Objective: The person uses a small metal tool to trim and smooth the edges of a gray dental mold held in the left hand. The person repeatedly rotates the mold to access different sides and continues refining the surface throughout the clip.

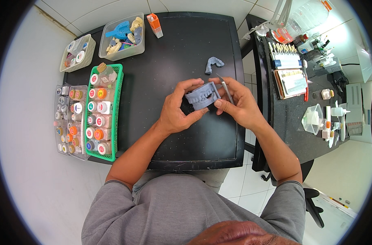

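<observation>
Over the black table, a blue-grey dental model (199,96) with upper and lower teeth is held up in front of me. My left hand (173,109) grips its left side, thumb below and fingers behind. At its right side, my right hand (242,105) has a slim silver pointed hand tool (225,89) between its fingers, tip up and leaning left. The right fingers also touch the model's right end, where an upright bar joins the two halves. Beyond the hands lies a loose blue-grey dental arch piece (213,64), curved like a horseshoe.
At left on the black table (169,53) stand a green basket of capped jars (117,110), clear trays of small jars (77,152), and a clear tub of dental models (141,51). An orange-white carton (155,26) is near the back edge. A side bench (292,136) holds shade guides (284,55).
</observation>
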`<act>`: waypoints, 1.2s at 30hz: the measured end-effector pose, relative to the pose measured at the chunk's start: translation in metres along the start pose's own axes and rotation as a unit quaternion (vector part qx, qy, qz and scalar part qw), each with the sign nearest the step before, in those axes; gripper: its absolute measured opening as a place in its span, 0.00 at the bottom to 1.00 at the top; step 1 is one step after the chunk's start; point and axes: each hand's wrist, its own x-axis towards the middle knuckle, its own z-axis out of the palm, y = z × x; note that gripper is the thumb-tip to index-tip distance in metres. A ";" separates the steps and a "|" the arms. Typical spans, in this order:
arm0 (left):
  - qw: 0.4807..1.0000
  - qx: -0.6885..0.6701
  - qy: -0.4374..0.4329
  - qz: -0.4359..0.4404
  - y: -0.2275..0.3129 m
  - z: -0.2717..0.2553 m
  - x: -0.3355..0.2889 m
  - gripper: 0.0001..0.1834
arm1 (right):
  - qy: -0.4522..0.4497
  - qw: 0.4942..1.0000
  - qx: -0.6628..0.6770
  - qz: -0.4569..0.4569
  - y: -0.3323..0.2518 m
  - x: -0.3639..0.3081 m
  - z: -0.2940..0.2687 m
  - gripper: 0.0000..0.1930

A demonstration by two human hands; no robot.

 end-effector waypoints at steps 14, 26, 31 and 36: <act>0.996 0.087 0.003 0.004 0.008 -0.005 0.004 0.38 | 0.010 1.000 -0.002 -0.024 0.000 -0.002 0.001 0.29; 0.997 0.066 -0.019 0.018 0.004 -0.004 0.006 0.35 | 0.030 0.990 -0.122 -0.068 0.004 -0.007 0.004 0.30; 0.999 0.041 -0.024 0.019 0.009 0.000 0.007 0.34 | 0.031 0.974 -0.190 -0.120 -0.001 -0.008 0.006 0.30; 0.999 0.043 -0.029 -0.014 0.007 -0.002 0.006 0.31 | 0.048 0.979 -0.172 -0.096 -0.002 -0.008 0.010 0.35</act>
